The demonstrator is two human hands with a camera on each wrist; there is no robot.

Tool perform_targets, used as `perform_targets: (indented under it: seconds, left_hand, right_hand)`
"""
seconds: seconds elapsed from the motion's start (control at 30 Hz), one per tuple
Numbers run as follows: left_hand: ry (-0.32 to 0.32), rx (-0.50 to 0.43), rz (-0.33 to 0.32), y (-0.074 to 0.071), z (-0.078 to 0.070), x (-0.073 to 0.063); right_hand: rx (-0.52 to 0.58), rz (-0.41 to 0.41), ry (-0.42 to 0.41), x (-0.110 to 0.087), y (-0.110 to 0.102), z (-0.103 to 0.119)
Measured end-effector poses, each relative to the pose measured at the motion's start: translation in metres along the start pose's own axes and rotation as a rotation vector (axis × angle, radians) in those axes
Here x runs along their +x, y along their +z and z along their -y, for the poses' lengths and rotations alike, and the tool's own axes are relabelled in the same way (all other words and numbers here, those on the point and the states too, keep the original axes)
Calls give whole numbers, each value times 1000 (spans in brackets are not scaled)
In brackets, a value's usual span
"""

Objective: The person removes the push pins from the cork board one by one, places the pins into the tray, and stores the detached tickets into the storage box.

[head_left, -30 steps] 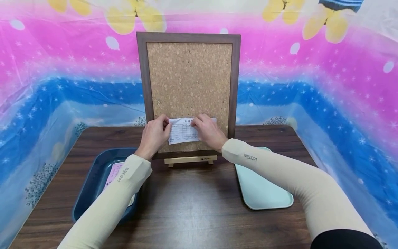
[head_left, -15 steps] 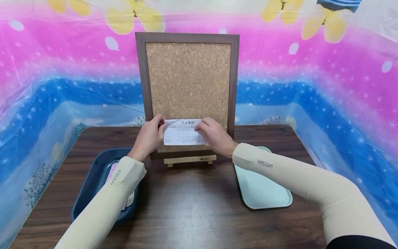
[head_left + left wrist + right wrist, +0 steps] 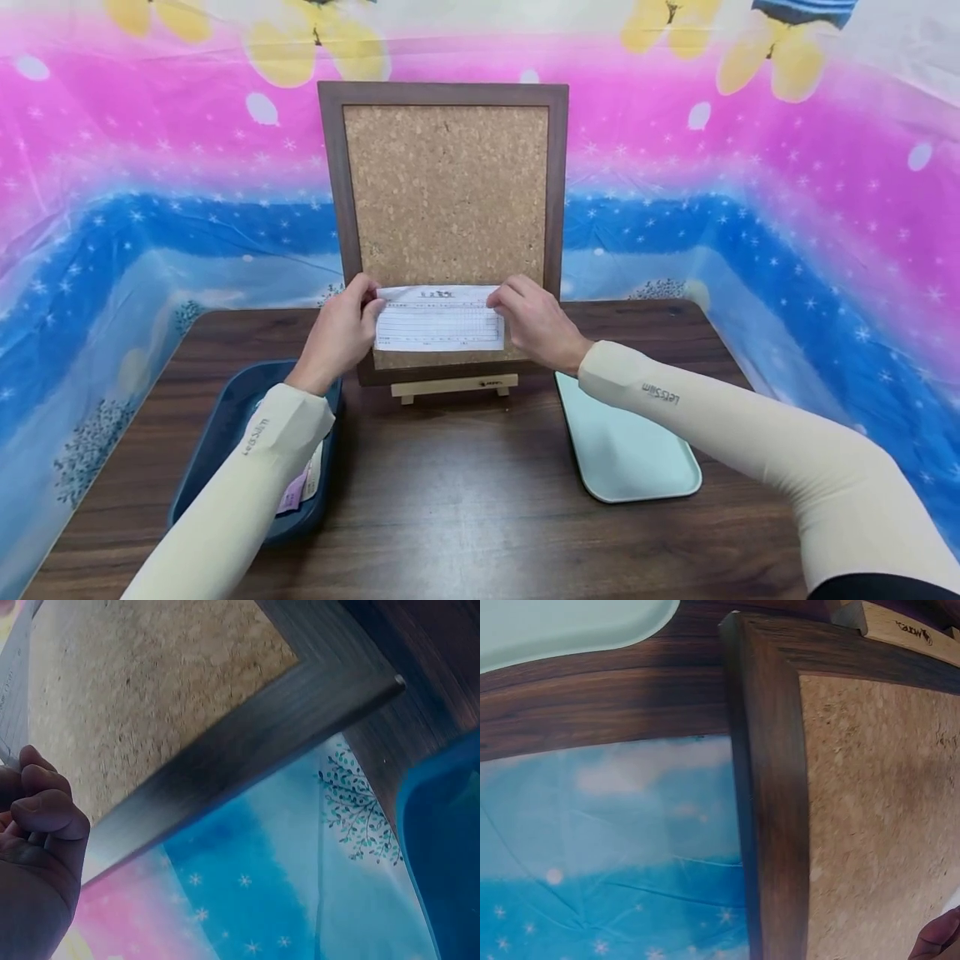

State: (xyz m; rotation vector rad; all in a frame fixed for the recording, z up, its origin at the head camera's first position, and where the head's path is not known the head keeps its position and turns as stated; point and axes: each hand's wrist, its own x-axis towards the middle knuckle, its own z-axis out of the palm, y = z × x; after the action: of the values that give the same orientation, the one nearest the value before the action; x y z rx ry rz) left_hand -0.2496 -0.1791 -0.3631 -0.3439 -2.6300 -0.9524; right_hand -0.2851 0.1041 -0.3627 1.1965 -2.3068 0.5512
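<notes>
A white printed form point(image 3: 438, 321), a small slip with a ruled table, is held flat in front of the lower part of the framed cork board point(image 3: 450, 192). My left hand point(image 3: 337, 335) pinches its left edge near the top corner. At the opposite edge, my right hand point(image 3: 538, 323) pinches the slip close to its upper right corner. The left wrist view shows the curled fingers of that hand point(image 3: 45, 810) beside the board, with part of the form at the far left. Only a fingertip of the right hand point(image 3: 937, 934) enters the right wrist view.
The board leans on a light wooden easel point(image 3: 453, 386). On the left, under my forearm, stands a dark blue tray point(image 3: 197, 454) with pink and pale paper slips point(image 3: 291, 498). A pale green tray point(image 3: 637, 450) lies at right on the brown wooden table point(image 3: 450, 517).
My hands have moved apart, the left one leftward and the right one rightward to the form's right edge. The form has shifted left and shows flatter, with more of its print visible.
</notes>
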Motion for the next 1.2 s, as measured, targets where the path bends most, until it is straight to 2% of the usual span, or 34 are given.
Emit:
perform_targets:
  seconds: [0.37,0.6,0.83,1.03,1.2]
  left_hand:
    - [-28,4,-17,-17,9,-9]
    - [-27,19,-19,-25,16,-16]
    - [-37,24,-57,-40,25,-32]
    - [-85,70,-71,-56,34,-46]
    - [-89,129,-111,-71,44,-58]
  right_hand:
    - [19,-49,-9,-5,-7,-10]
    - [21,-36,16,-8,-1,-13]
    - [50,-33,68,-17,-3,-19]
    - [55,-49,82,-29,-7,-28]
    - [55,-45,114,-43,-13,-36]
